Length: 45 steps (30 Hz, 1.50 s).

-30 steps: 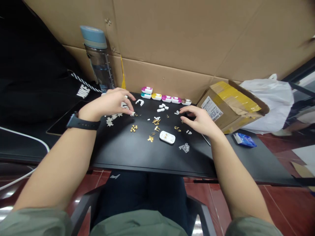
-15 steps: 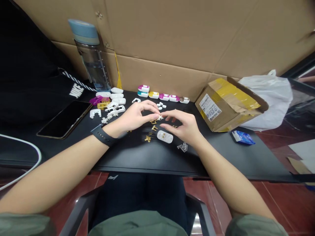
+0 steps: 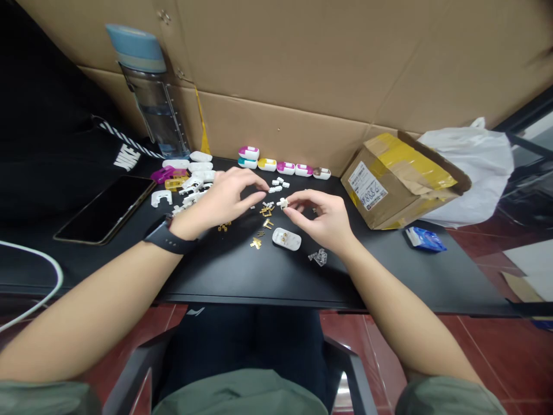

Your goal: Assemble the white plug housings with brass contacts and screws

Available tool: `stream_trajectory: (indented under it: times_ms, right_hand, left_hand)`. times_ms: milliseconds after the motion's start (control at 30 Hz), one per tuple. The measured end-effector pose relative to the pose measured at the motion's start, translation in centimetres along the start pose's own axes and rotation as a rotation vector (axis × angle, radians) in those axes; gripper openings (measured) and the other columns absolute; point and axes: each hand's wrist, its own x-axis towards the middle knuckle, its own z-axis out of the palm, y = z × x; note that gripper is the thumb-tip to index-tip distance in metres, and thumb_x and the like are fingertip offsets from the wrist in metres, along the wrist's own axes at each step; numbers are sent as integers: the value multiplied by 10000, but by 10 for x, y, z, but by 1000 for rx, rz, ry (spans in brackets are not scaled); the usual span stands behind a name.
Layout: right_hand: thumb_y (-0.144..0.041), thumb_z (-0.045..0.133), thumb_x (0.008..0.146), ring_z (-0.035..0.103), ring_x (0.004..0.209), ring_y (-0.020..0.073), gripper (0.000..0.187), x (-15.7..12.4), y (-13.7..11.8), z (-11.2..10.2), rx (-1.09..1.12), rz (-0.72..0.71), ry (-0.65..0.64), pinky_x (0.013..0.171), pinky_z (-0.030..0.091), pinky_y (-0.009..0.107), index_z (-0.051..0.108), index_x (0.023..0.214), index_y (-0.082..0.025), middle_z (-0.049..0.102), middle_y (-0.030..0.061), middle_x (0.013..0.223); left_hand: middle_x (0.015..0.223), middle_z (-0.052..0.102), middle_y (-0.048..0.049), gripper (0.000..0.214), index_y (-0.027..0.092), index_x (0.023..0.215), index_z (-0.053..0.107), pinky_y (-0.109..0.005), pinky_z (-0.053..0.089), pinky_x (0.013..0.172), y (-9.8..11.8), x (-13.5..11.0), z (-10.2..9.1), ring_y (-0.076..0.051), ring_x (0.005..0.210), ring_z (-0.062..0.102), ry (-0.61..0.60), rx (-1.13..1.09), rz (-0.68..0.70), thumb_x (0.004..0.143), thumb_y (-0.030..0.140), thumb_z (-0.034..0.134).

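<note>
Between the thumb and forefinger of my right hand is a small white plastic part. My left hand hovers to the left of it, thumb and fingers apart, with nothing between them. Below the hands lie brass pieces, flat gold pieces and a white oval shell with small gold bits in it. A few small white blocks sit just beyond my left fingertips. Clear plastic pieces lie near my right wrist.
White and coloured casings are piled at left, beside a phone and a water bottle. Several finished-looking coloured shells line the cardboard wall. At right stand a cardboard box, a white bag and a blue packet.
My left hand has drawn away to the left from the white part, its fingers opening. My right hand keeps the part pinched. The view has shifted slightly.
</note>
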Motion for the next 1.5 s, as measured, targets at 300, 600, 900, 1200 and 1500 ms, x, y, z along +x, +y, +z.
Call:
stream_trajectory:
  times_ms: [300, 600, 900, 1200, 1500]
  right_hand:
    - [-388, 991, 772, 825, 886, 226, 294, 4, 3, -1, 353, 281, 44, 818, 673, 373, 825, 943, -216, 861, 58, 939]
    - [-420, 1012, 751, 836, 897, 228, 319, 4, 5, -5, 381, 397, -41, 853, 690, 373, 891, 964, -216, 881, 61, 940]
    - [-455, 1006, 772, 821, 844, 218, 340, 5, 6, -7, 385, 444, -81, 748, 662, 332, 907, 995, -217, 879, 63, 913]
    - [-456, 969, 824, 821, 854, 215, 342, 5, 10, -9, 389, 514, -208, 661, 611, 280, 914, 1058, -213, 891, 82, 961]
    - [-440, 974, 809, 809, 829, 212, 355, 5, 10, -11, 423, 505, -275, 649, 574, 281, 922, 1081, -218, 896, 87, 978]
  left_hand:
    - [1121, 831, -119, 183, 278, 1057, 825, -544, 343, 1048, -29, -7, 10, -390, 1216, 651, -200, 386, 61, 983, 242, 661]
    - [1067, 854, -78, 208, 288, 951, 822, -540, 341, 1012, -34, -5, 10, -344, 1104, 674, -238, 399, 92, 990, 219, 630]
    - [935, 812, -79, 218, 248, 835, 753, -502, 359, 977, -26, -5, 9, -317, 1012, 678, -266, 386, 62, 983, 191, 604]
    - [1061, 853, -59, 209, 248, 1136, 823, -438, 507, 971, 6, 0, -7, -282, 1034, 744, -90, 90, 98, 1067, 356, 658]
    - [1053, 844, -46, 114, 252, 1050, 856, -405, 595, 978, 36, -10, -2, -239, 1028, 766, 76, -285, 159, 1054, 327, 770]
